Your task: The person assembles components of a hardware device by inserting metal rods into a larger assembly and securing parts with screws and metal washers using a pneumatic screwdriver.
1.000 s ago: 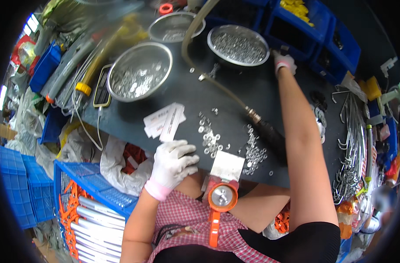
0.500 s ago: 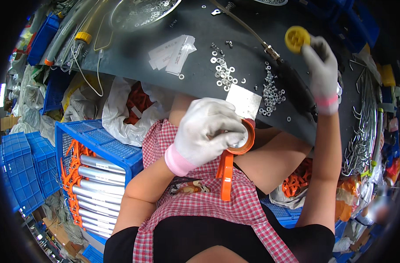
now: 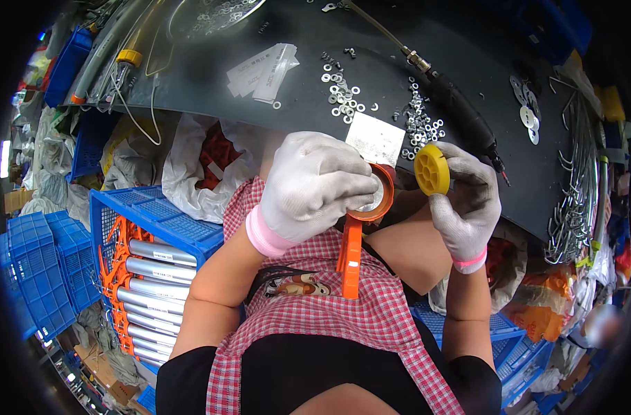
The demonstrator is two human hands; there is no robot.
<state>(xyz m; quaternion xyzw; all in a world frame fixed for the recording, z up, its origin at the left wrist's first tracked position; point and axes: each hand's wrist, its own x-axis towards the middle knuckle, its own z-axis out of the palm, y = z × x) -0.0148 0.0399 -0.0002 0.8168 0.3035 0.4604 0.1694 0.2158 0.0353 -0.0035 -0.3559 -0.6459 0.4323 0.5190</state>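
Note:
My left hand (image 3: 319,180) is closed round an orange caulking gun (image 3: 353,263), gripping it by its round collar, with the handle hanging down over my apron. A silvery surface shows inside the collar; the rest of the gun is hidden by my fingers and the angle. To the right of the collar, a small distance apart, my right hand (image 3: 471,200) pinches a yellow spoked plastic disc (image 3: 433,171) between thumb and fingers. Both hands wear white gloves. A pale square plate (image 3: 375,137) lies at the table edge just beyond the collar.
On the dark table lie washers (image 3: 343,97), small nuts (image 3: 420,117), paper labels (image 3: 267,72), a black power screwdriver (image 3: 460,111) and metal discs (image 3: 526,111). Hooked rods (image 3: 575,187) are at the right. A blue crate (image 3: 156,200) at my left holds silver tubes with orange handles.
My right hand has come down and inward from over the table, bringing the yellow disc near the orange collar. My left hand keeps its grip on the gun.

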